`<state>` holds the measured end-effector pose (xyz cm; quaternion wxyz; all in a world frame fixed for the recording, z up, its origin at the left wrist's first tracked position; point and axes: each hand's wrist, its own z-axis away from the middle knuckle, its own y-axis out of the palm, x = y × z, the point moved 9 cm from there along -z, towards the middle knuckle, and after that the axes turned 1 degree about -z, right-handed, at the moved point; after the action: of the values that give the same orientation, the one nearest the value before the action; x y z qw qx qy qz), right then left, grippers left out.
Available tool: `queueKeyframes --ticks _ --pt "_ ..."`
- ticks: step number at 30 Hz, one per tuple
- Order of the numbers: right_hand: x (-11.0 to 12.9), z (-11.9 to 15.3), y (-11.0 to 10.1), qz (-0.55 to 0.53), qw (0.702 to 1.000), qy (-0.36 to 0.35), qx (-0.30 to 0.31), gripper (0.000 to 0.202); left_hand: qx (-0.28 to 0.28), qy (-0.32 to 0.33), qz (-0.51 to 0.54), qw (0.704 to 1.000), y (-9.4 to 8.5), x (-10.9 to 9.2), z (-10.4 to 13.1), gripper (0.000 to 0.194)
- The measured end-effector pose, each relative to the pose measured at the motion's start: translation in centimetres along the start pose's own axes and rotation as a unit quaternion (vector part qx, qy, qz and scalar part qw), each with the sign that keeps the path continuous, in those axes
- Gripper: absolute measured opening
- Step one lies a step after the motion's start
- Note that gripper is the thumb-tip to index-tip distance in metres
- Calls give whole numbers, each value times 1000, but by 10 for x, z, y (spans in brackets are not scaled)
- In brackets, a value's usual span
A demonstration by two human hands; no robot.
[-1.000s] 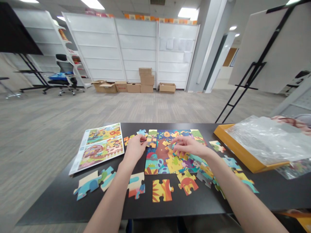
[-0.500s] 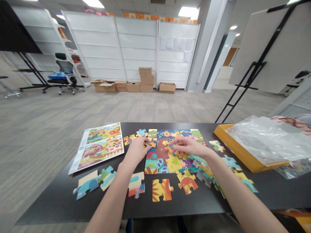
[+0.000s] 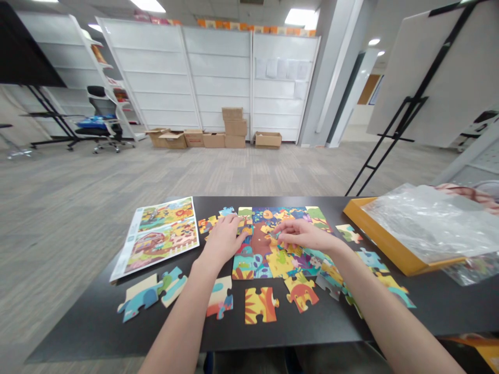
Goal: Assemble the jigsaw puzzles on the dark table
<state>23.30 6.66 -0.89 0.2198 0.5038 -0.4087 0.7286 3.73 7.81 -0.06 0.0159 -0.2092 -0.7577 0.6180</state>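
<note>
A partly joined jigsaw puzzle (image 3: 259,259) in bright cartoon colours lies on the black table in front of me. My left hand (image 3: 223,240) rests flat at its left edge, fingers stretched forward and thumb out over the border. Above the puzzle's middle, my right hand (image 3: 303,235) has its fingers bent in a pinch around a small puzzle piece (image 3: 274,235), mostly hidden by the fingertips. Closer to me lie a loose yellow piece with orange stripes (image 3: 257,306) and an orange animal-face piece (image 3: 302,295). My right forearm partly covers other pieces.
A printed picture sheet (image 3: 159,234) lies at the left, with blue elephant pieces (image 3: 142,298) below it. More loose pieces (image 3: 372,259) lie at the right beside a yellow box lid (image 3: 405,259) holding clear plastic wrap (image 3: 421,223). A whiteboard on a stand (image 3: 421,78) is beyond.
My left hand has flattened and its fingers have spread forward along the puzzle's left edge; before, they were bent at the border. My right hand has barely moved.
</note>
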Motion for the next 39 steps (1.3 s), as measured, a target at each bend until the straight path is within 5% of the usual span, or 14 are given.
queueKeyframes --ticks 5,23,39 --pt "0 0 0 5 1000 -4 3 41 27 31 -8 999 15 0 0 41" --pt "4 1 2 7 1000 1 1 38 51 31 -82 995 16 -10 4 47" --pt "1 1 4 -1 1000 9 12 40 43 43 -41 997 18 -14 2 42"
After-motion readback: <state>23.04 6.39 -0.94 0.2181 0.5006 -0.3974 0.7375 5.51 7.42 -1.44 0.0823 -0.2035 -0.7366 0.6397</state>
